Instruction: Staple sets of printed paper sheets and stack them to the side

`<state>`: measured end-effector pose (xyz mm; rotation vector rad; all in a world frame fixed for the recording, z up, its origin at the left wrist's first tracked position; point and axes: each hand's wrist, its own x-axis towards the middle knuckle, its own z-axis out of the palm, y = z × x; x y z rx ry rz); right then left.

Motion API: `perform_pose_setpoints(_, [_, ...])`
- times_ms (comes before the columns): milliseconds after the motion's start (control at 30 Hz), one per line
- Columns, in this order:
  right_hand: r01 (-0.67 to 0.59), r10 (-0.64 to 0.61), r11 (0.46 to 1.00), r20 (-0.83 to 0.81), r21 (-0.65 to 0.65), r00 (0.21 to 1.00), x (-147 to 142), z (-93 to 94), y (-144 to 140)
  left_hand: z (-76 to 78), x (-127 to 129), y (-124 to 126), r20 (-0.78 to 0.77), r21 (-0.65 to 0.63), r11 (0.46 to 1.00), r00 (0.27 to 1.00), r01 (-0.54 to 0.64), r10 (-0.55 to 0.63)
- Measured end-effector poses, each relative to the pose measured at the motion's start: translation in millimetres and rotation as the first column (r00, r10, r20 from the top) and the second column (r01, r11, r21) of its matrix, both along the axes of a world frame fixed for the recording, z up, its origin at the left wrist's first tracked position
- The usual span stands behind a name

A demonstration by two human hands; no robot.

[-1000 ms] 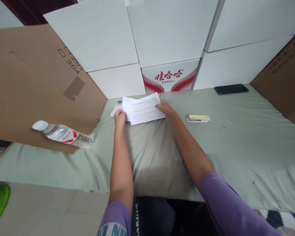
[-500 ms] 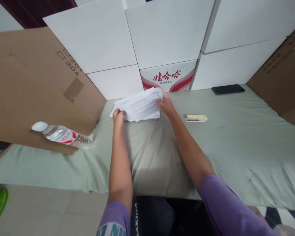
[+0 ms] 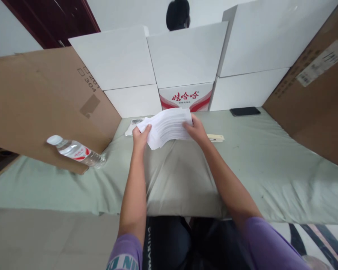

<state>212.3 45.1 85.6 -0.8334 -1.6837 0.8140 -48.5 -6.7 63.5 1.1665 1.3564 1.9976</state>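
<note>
Both of our hands held a small stack of printed sheets (image 3: 169, 126) just above the far part of the tabletop (image 3: 256, 157), which was covered with a pale green cloth. Our left hand (image 3: 141, 135) pinched the stack's left edge, thumb on top, while our right hand (image 3: 196, 129) gripped the right edge with the fingers curled beneath. The sheets sagged and fanned a little between the two grips, their lines of text facing up. Under the stack's left corner a further slip of paper (image 3: 132, 127) lay flat on the cloth.

Just beside our right hand, partly hidden by it, lay a cream stapler (image 3: 216, 138). Farther right, near the back edge, rested a black phone (image 3: 245, 111). To the left, well apart from the sheets, a clear water bottle (image 3: 76, 151) with a white cap and a red label lay on its side against a large brown cardboard panel (image 3: 39, 108). White boxes (image 3: 186, 56) were stacked along the back, one carton with red lettering (image 3: 186, 96) directly behind the sheets. Another brown cardboard box (image 3: 312, 97) stood at the right. Above the white boxes the top of another person's head (image 3: 178, 14) showed.
</note>
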Motion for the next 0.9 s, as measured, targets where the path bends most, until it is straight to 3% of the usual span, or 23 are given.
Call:
perform_pose_setpoints(133, [-0.158,0.157,0.964,-0.023,-0.212,0.987,44,-12.6,-37,-7.0,39,-22,0.034,0.001,0.999,0.999,0.034,-0.034])
perform_pose_setpoints(300, [-0.141,0.131,0.957,-0.057,-0.252,0.990,81,-38.3,-57,-14.9,70,-47,-0.142,-0.053,0.978,0.968,0.202,-0.207])
perform_pose_setpoints(400, [-0.155,0.150,0.949,-0.039,-0.275,0.988,83,-49.7,-58,-20.8,79,-53,-0.219,-0.132,0.962,0.940,0.238,-0.262])
perform_pose_setpoints(600, [-0.134,0.136,0.966,-0.004,-0.223,0.991,76,-55.8,-59,-26.7,83,-50,-0.186,-0.077,0.985,0.969,0.151,-0.163])
perform_pose_setpoints(900, [-0.119,0.145,0.977,0.142,-0.175,0.979,75,-69.9,-55,-34.4,79,-47,-0.140,-0.112,0.990,0.985,0.084,-0.099])
